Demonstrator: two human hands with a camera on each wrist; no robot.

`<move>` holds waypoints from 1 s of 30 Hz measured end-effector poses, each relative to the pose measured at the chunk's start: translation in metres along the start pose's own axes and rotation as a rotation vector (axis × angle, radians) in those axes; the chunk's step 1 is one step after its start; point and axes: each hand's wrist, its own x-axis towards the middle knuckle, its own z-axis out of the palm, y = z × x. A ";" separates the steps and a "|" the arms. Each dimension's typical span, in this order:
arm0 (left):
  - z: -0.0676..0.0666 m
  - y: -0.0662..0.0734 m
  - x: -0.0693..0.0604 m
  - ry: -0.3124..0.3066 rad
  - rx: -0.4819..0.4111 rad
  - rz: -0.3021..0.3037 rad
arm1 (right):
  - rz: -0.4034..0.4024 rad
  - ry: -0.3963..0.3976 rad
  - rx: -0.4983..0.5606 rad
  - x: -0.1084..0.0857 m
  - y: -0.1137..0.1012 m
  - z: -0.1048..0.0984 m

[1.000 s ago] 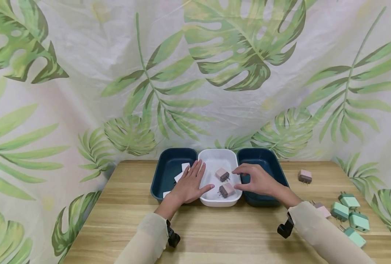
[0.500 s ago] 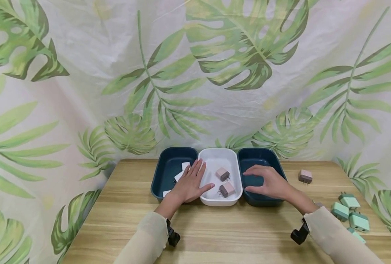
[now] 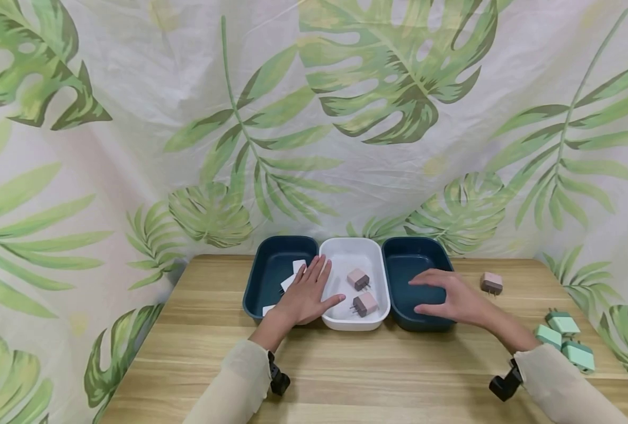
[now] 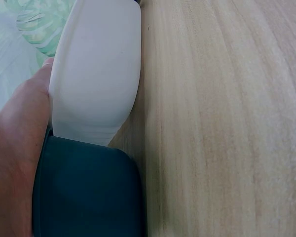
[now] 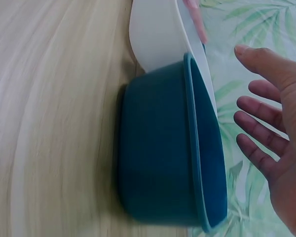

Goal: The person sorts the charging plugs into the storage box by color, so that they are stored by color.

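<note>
My left hand (image 3: 304, 298) lies with straight fingers over the adjoining rims of the left dark blue bin (image 3: 263, 268) and the white bin (image 3: 345, 250). White plug chargers (image 3: 299, 266) show in the blue bin, partly covered by that hand. Two pink-and-grey plug chargers, one farther back (image 3: 358, 279) and one nearer (image 3: 365, 304), lie in the white bin. Above the right dark blue bin (image 3: 409, 259) hovers my right hand (image 3: 454, 297), thumb and fingers spread apart, holding nothing. The right wrist view shows this hand (image 5: 281, 118) beside the bin's rim, not touching it.
On the wooden table (image 3: 366, 377), a pink-and-grey charger (image 3: 491, 283) lies right of the bins. Several green chargers (image 3: 562, 323) cluster near the right edge, some partly behind the right sleeve. A leaf-print cloth (image 3: 271, 118) hangs behind the table.
My right hand has moved right, from the white bin's edge to over the right blue bin. Its forearm now covers a pink charger and a green one seen earlier. The left hand stays put.
</note>
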 end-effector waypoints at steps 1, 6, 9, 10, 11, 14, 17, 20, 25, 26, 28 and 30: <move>0.001 0.000 0.000 -0.003 -0.001 -0.001 | 0.000 -0.003 0.004 -0.002 0.000 -0.002; 0.000 0.000 -0.001 -0.004 -0.003 0.001 | 0.008 -0.005 -0.023 -0.015 0.002 -0.012; -0.001 0.001 -0.002 0.001 -0.005 0.008 | 0.013 0.002 -0.058 -0.022 0.003 -0.018; -0.002 0.001 -0.002 0.000 -0.006 0.009 | 0.013 0.006 -0.072 -0.025 0.004 -0.020; -0.002 0.001 -0.002 0.002 -0.009 0.009 | 0.013 0.010 -0.076 -0.027 0.005 -0.022; -0.002 0.001 -0.001 -0.003 -0.013 0.008 | 0.016 0.024 -0.076 -0.034 0.008 -0.028; -0.001 0.000 0.000 -0.002 -0.017 0.010 | 0.038 0.030 -0.050 -0.042 0.011 -0.033; 0.002 -0.002 0.002 -0.002 -0.020 0.013 | 0.074 0.026 -0.052 -0.051 0.013 -0.039; 0.006 -0.006 0.004 -0.006 -0.017 0.008 | 0.093 0.023 -0.067 -0.062 0.017 -0.048; 0.007 -0.006 0.005 -0.009 -0.015 0.006 | 0.092 0.024 -0.062 -0.064 0.017 -0.049; 0.007 -0.006 0.005 -0.019 -0.011 0.000 | 0.089 0.027 -0.048 -0.068 0.019 -0.052; 0.007 -0.005 0.005 -0.022 -0.006 -0.003 | 0.086 0.034 -0.041 -0.073 0.020 -0.055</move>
